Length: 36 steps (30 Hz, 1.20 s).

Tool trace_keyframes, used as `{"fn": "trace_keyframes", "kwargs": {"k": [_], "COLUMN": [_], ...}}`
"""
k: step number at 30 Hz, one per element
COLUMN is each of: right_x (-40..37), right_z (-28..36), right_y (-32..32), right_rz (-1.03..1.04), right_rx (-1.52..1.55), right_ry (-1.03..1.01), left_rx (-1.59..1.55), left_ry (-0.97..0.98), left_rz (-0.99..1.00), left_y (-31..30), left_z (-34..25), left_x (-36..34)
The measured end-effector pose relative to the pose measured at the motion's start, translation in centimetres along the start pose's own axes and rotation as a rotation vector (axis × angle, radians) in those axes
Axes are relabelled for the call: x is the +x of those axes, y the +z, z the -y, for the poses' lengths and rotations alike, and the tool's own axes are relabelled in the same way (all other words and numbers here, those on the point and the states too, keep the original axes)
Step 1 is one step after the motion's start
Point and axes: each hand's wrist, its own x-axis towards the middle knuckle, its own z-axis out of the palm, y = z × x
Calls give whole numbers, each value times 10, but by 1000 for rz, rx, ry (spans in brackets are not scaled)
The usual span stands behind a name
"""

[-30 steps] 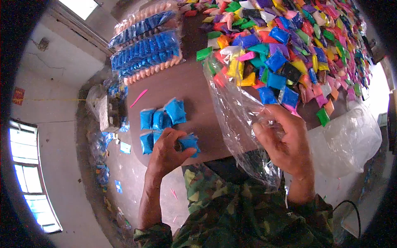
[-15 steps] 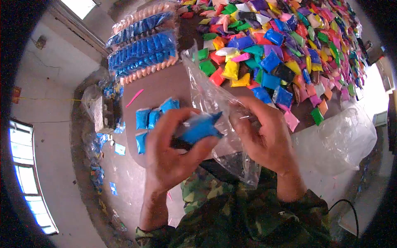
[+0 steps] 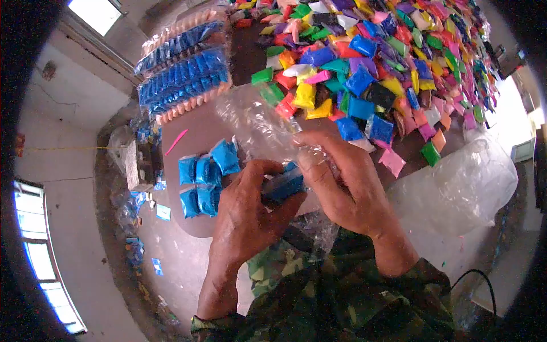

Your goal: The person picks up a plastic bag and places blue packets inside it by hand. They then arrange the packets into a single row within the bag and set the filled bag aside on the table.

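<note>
My left hand [image 3: 248,211] grips a blue powder packet [image 3: 283,184] and holds it at the mouth of a clear plastic bag [image 3: 256,122]. My right hand [image 3: 342,182] pinches the bag's edge beside the packet, and the bag stretches up and away over the table. Left of my left hand, several more blue packets [image 3: 203,174] lie in a small group on the brown table [image 3: 194,134].
A big heap of small packets in many colours [image 3: 376,62] covers the far right of the table. Long bags filled with blue and pink packets [image 3: 179,74] lie at the far left. A crumpled clear bag [image 3: 461,182] sits at the right. A pink stick [image 3: 176,141] lies on the table.
My left hand lifted a blue packet from the group on the table and brought it to the bag's mouth. My right hand drew the bag lower and closer to the left hand.
</note>
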Motion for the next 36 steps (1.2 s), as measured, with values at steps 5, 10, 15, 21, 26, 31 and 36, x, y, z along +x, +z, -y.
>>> {"fn": "trace_keyframes", "kwargs": {"k": [5, 10, 15, 21, 26, 31, 36], "right_x": [3, 2, -51, -120, -114, -110, -115], "right_z": [-3, 1, -62, -82, -89, -101, -107], "right_y": [11, -6, -26, -20, 11, 22, 27], "right_rz": [95, 256, 45, 204, 53, -58, -45], "right_rx": [163, 286, 155, -203, -352, -510, -456], "right_ry": [-115, 50, -5, 7, 135, 103, 111], "left_rx": [200, 122, 276, 368, 1183, 180, 380], "left_ry": [209, 29, 61, 116, 611, 225, 275], "left_rz": [81, 112, 60, 87, 349, 323, 396], "left_y": [12, 16, 22, 32, 48, 56, 50], "left_z": [25, 35, 58, 59, 80, 73, 73], "left_x": [-1, 1, 1, 7, -1, 15, 3]}}
